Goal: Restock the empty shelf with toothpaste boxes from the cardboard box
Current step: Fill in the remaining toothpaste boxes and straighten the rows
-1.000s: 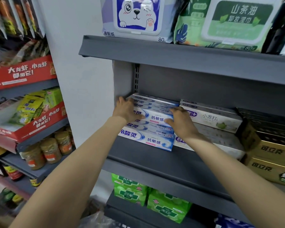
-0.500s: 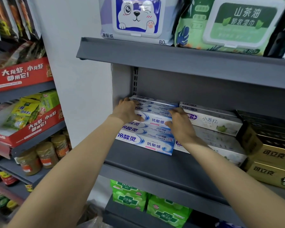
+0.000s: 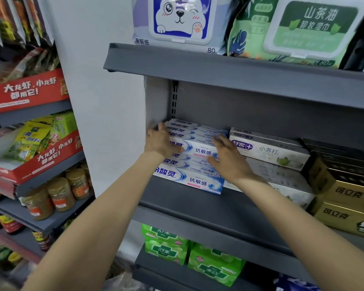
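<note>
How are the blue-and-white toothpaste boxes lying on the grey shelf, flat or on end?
Flat. The blue-and-white toothpaste boxes lie lengthwise, stacked, long printed sides facing out, on the grey shelf; both hands rest on the upper ones.

Toothpaste boxes (image 3: 194,153) under both hands: glossy printed card, white-blue. Shelf (image 3: 200,203) below the grip: matt dark-grey painted metal, smooth. White boxes (image 3: 271,151) right of the grip: glossy card. Gold boxes (image 3: 345,196) further right: shiny metallic-look card. Wipes packs (image 3: 298,30) above: glossy plastic film, hard plastic lids.
</note>
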The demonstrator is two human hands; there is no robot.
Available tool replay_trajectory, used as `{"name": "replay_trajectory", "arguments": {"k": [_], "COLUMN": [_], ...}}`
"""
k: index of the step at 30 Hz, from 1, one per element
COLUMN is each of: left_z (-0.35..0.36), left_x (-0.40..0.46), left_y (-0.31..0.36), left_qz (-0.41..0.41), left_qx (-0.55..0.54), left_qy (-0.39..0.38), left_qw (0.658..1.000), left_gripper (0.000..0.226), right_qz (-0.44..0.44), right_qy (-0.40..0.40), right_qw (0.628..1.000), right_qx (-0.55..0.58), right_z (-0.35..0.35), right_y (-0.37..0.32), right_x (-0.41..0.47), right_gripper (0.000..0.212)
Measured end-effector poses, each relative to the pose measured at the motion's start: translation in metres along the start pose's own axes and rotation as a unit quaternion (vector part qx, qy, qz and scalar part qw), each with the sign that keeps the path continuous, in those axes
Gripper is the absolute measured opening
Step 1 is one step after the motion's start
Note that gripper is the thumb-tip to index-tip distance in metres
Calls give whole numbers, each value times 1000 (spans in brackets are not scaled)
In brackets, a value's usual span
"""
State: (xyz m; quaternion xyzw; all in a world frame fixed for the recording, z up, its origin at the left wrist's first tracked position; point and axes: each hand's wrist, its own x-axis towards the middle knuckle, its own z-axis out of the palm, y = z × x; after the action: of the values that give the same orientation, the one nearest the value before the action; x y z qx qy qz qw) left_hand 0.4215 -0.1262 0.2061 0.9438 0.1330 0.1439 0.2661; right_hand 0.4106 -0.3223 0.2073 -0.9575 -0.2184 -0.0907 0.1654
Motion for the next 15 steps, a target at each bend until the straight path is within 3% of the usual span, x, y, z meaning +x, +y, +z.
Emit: {"name": "replay_trajectory", "arguments": {"k": [2, 6, 9, 12, 15], "left_z": [2, -3, -6, -7, -5], "left_x": [-6, -13, -19, -26, -27], "left_y": [-9, -32, -40, -41, -44], "left_qz": [-48, -107, -76, -63, -65], "left_qx": [-43, -110, -189, -251, -285], "left_qy": [-6, -89, -129, -139, -123], "left_qw": [998, 984, 970, 956, 948], "left_gripper": [97, 96, 75, 45, 43], "right_qz": [-25, -41, -30, -27, -25], "right_qy": [-29, -79, -49, -32, -17], "right_qw": [999, 994, 996, 998, 999], "right_qx": [9, -63, -71, -43, -37], "right_z": [-1, 3, 9, 17, 24], "right_y": [-4, -9, -10, -11, -11], "right_x": [-16, -30, -26, -24, -22], "right_gripper": [81, 102, 93, 68, 62]}}
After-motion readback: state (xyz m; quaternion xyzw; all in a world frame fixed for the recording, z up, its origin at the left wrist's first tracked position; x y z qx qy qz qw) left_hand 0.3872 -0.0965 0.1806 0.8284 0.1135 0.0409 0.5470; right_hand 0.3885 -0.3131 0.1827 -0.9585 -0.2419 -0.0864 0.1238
